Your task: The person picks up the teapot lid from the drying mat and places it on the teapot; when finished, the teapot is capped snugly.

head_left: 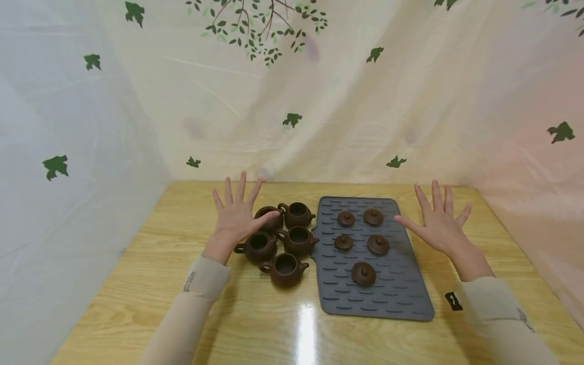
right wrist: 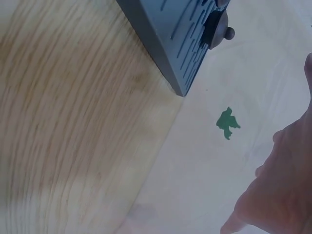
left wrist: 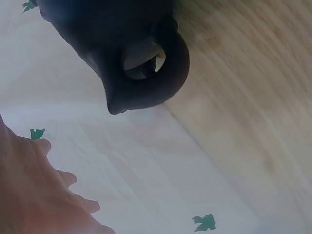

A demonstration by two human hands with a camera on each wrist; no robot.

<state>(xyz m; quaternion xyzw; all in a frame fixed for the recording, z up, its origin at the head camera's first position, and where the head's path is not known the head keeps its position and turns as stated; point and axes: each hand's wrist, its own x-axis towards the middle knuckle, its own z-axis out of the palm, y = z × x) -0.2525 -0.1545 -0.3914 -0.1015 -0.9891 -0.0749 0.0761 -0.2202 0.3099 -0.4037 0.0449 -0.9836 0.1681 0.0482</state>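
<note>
My left hand (head_left: 234,218) is held with fingers spread, partly in front of a cluster of several small dark brown teapots without lids, such as the front teapot (head_left: 286,270). It holds nothing. In the left wrist view a teapot's looped handle (left wrist: 173,73) looms close, with the left hand at the lower left. My right hand (head_left: 440,225), fingers spread and holding nothing, hovers by the right edge of a grey ridged mat (head_left: 397,299). Several round knobbed lids lie on that mat, among them the nearest lid (head_left: 363,274). One lid (right wrist: 219,30) shows in the right wrist view.
Everything stands on a light wooden table (head_left: 150,274). A pale curtain (head_left: 337,101) with green leaf prints closes off the back and sides. A small black tag (head_left: 453,301) is beside the right cuff. The teapots are left of the mat, the nearest ones close to its edge.
</note>
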